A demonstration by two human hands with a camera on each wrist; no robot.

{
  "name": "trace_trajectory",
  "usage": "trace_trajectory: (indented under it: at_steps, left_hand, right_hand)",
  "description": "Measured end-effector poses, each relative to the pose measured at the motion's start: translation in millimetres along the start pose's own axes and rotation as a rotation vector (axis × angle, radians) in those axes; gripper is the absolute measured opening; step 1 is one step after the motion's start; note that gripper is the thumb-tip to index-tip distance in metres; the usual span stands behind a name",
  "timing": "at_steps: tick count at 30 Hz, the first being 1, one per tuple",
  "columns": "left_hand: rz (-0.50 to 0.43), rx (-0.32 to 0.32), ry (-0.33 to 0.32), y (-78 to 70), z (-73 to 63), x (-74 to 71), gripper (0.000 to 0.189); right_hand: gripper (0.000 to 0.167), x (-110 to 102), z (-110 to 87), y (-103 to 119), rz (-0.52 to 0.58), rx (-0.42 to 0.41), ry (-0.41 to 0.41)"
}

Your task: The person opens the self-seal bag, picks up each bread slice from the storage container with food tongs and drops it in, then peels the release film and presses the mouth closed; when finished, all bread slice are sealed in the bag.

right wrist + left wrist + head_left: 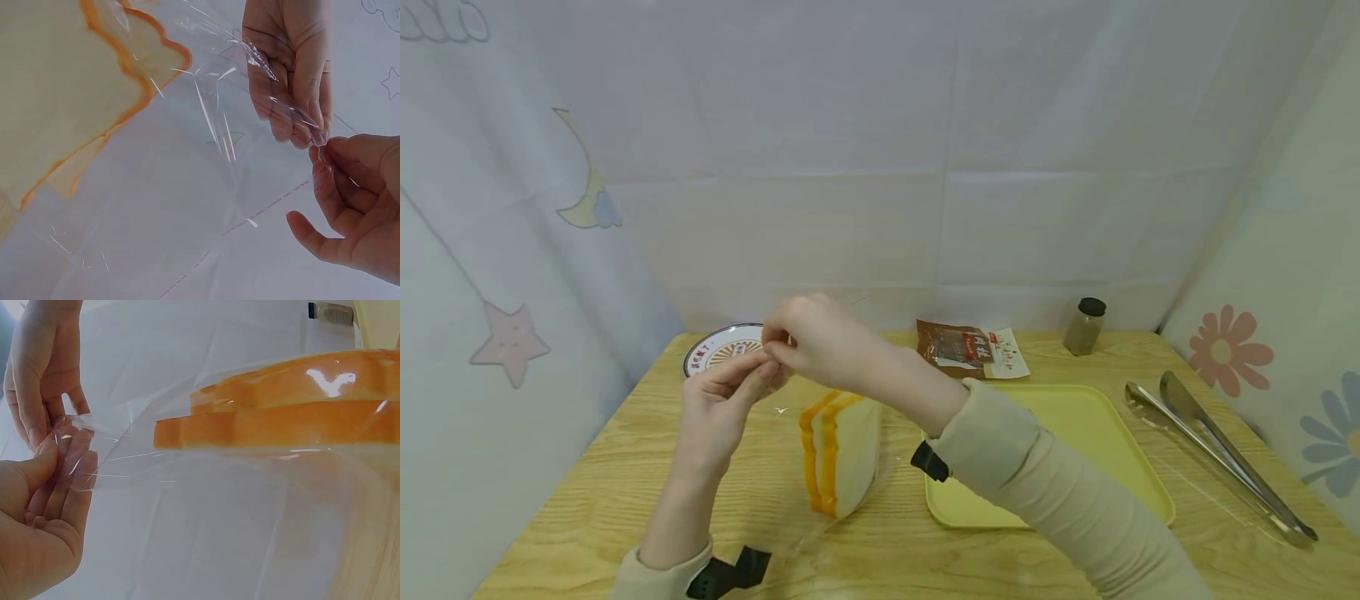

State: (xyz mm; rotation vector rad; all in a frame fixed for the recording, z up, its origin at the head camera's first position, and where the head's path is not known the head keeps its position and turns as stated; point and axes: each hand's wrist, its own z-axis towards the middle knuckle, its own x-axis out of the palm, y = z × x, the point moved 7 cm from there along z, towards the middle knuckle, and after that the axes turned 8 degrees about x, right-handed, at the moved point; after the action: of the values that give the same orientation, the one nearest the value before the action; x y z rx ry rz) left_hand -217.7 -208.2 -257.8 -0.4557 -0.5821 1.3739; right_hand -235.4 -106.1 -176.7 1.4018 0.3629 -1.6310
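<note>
Two slices of bread (pixel 850 454) with orange crusts stand side by side inside a clear plastic bag (pixel 212 119), over the table's left-centre. My left hand (pixel 711 412) pinches the gathered top of the bag between thumb and fingers. Close against it, my right hand (pixel 823 342) pinches the same plastic from above. In the left wrist view, the bag narrows from the bread slices (pixel 275 428) toward the fingertips of both hands. The right wrist view shows the plastic bunched to a thin tip between the hands, with a line of small red print on the bag.
Behind the hands lies a round printed plate (pixel 730 342), partly covered by them. A yellow tray (pixel 1067 417) sits right of the bread, under my right forearm. Farther back are a brown food packet (pixel 962 350) and a black-capped jar (pixel 1084 327). Metal tongs (pixel 1217 454) lie far right.
</note>
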Motion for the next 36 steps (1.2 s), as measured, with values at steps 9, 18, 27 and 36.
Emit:
trace_trajectory:
  at_steps: [9,18,27,36]
  left_hand:
    - [0.027,0.008,-0.001,0.0,0.2,-0.9,0.025]
    - [-0.001,0.035,-0.030,-2.5,1.5,0.4,0.021]
    - [0.090,-0.032,-0.128,-0.3,-0.1,-6.0,0.017]
    - [0.039,-0.026,-0.233,3.0,-0.6,-5.8,0.017]
  right_hand:
    - [0.009,1,-8.4,6,-0.129,-0.042,-0.094]
    - [0.018,7,-16.6,2,-0.175,0.018,-0.217]
    - [0.013,-9,-26.6,-15,0.054,0.099,-0.383]
    - [0.009,-28,-62.4,-32,0.268,0.102,-0.690]
